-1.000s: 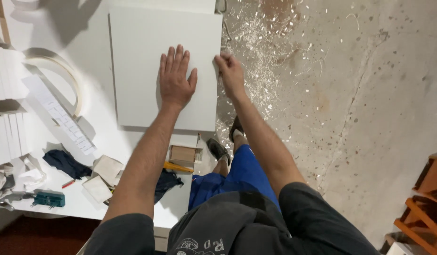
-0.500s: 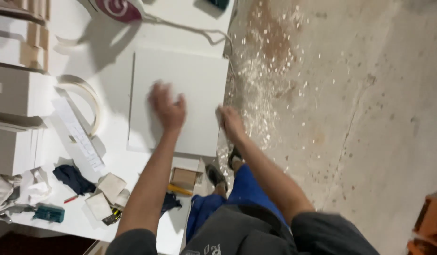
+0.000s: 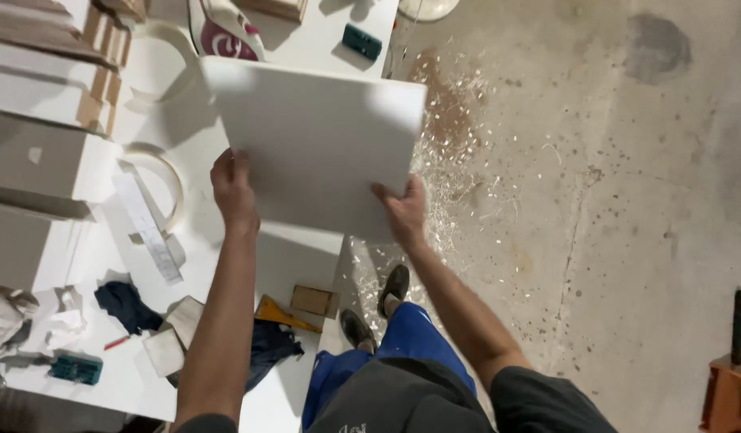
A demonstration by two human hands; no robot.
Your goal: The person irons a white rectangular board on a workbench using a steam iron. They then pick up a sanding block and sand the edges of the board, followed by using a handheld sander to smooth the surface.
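A large white rectangular board (image 3: 318, 136) is lifted off the white worktable (image 3: 302, 261) and tilted. My left hand (image 3: 232, 191) grips its near left edge. My right hand (image 3: 401, 210) holds its near right corner, thumb on top. The board casts a shadow on the table below and hides part of the table's far side.
Stacked white panels (image 3: 34, 160) stand at the left. A coil of white edge banding (image 3: 158, 180), a dark cloth (image 3: 126, 305), a yellow triangle (image 3: 278, 314), small wood blocks (image 3: 312, 301) and teal tools (image 3: 75, 369) lie on the table. Shavings (image 3: 450, 160) litter the concrete floor on the right.
The board lay flat under my palms a second ago; both hands have now taken its near edge and raised it off the table. The view has shifted further along the table.
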